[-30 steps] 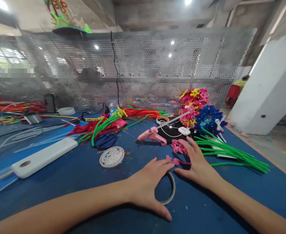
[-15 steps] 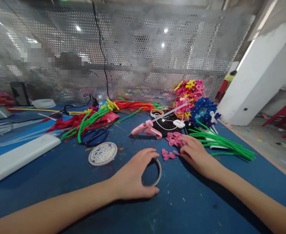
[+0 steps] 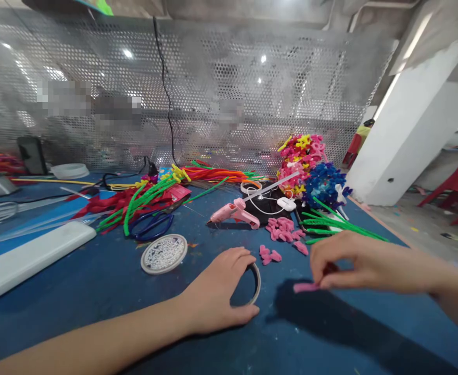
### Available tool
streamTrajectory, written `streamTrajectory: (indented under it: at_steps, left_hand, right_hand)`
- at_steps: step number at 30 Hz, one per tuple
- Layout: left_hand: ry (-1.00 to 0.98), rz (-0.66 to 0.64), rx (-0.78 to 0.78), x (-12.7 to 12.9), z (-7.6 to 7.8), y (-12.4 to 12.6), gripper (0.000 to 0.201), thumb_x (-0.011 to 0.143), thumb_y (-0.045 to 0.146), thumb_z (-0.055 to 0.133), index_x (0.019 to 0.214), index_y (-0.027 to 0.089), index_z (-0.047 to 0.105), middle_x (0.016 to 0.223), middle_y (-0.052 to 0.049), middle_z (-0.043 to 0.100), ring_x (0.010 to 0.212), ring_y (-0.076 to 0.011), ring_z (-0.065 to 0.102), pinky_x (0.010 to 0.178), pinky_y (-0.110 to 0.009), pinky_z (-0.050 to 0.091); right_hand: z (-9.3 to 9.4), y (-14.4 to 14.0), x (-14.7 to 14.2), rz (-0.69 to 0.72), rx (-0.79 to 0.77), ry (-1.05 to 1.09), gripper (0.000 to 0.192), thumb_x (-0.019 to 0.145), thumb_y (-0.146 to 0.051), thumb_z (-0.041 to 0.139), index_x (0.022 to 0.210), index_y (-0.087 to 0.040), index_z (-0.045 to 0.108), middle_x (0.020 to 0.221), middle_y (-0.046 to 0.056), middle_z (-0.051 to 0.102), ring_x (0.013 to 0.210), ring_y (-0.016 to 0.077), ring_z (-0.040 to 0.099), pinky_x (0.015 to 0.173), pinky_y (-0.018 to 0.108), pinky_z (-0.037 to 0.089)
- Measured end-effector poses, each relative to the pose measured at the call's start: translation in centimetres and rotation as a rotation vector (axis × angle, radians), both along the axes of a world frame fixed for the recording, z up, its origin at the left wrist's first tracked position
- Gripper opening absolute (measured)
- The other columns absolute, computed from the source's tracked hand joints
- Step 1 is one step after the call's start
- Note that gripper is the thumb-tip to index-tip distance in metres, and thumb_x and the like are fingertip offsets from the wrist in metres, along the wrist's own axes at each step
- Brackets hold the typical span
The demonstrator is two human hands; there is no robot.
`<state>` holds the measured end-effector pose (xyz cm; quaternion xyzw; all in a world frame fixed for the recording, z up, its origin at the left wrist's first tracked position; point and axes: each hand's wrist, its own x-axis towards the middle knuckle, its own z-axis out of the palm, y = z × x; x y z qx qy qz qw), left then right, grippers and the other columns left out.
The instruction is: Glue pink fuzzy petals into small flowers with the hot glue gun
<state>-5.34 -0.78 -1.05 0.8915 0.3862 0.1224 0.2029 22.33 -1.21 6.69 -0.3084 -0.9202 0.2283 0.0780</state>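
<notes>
My left hand (image 3: 223,294) lies on the table with thumb and fingers curved around a thin grey ring (image 3: 258,284), its left side hidden by the palm. Off the table to the right, my right hand (image 3: 342,263) pinches a short pink piece of pipe cleaner (image 3: 306,287) between thumb and fingertips. Between the hands and farther back lie a small cluster of pink fuzzy pieces (image 3: 268,254), a single pink piece (image 3: 301,248) and a larger heap of pink pieces (image 3: 281,229).
Behind the heap lies a pink glue gun (image 3: 234,212). A round dish of white beads (image 3: 164,254), blue-handled scissors (image 3: 151,227) and a white bar-shaped object (image 3: 37,255) are left. Green pipe cleaners (image 3: 342,224) and fuzzy flower bunches (image 3: 325,182) stand right. Perforated metal (image 3: 221,78) backs the table.
My right hand has moved from the pink heap towards me and to the right, carrying a pink piece. A single pink piece now lies beside the heap. The left hand stays around the ring.
</notes>
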Motion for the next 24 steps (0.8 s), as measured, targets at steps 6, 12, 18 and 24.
streamTrajectory:
  at_steps: [6,12,18,24]
  left_hand:
    - [0.02,0.026,-0.003,0.0,-0.2,0.1,0.075,0.067,0.043,0.069,0.132,0.017,0.043,0.143,-0.015,0.037,0.131,-0.036,0.034,0.108,-0.054,0.03]
    - [-0.025,0.019,-0.028,-0.6,-0.6,0.0,0.074,0.068,0.039,0.067,0.134,0.021,0.038,0.144,-0.013,0.035,0.131,-0.0334,0.035,0.107,-0.051,0.033]
    - [-0.167,0.038,0.208,-0.8,-0.7,0.5,0.069,0.073,0.03,0.061,0.133,0.024,0.028,0.136,-0.01,0.043,0.125,-0.0275,0.042,0.106,-0.044,0.037]
    - [-0.111,0.214,0.596,-1.6,1.0,1.6,0.054,0.078,0.023,0.055,0.127,0.021,0.033,0.13,-0.011,0.047,0.125,-0.0274,0.04,0.106,-0.045,0.034]
  right_hand:
    - [4.5,6.4,-4.0,-0.435,1.181,0.38,0.016,0.089,-0.027,0.05,0.089,-0.021,0.065,0.091,0.004,0.066,0.095,0.0231,0.057,0.085,0.045,0.044]
    - [1.2,9.5,-2.9,-0.632,1.064,0.552,0.023,0.089,-0.028,0.048,0.111,-0.021,0.052,0.113,0.011,0.055,0.113,0.0261,0.048,0.096,0.049,0.039]
    - [-6.5,6.3,-1.6,-0.683,1.021,0.776,0.01,0.086,-0.02,0.048,0.095,-0.024,0.051,0.092,0.007,0.055,0.097,0.0249,0.053,0.089,0.046,0.042]
    - [-11.2,6.8,-2.6,-0.649,0.36,0.398,0.051,0.088,-0.044,0.046,0.13,-0.018,0.038,0.134,0.017,0.042,0.126,0.0287,0.039,0.102,0.05,0.034]
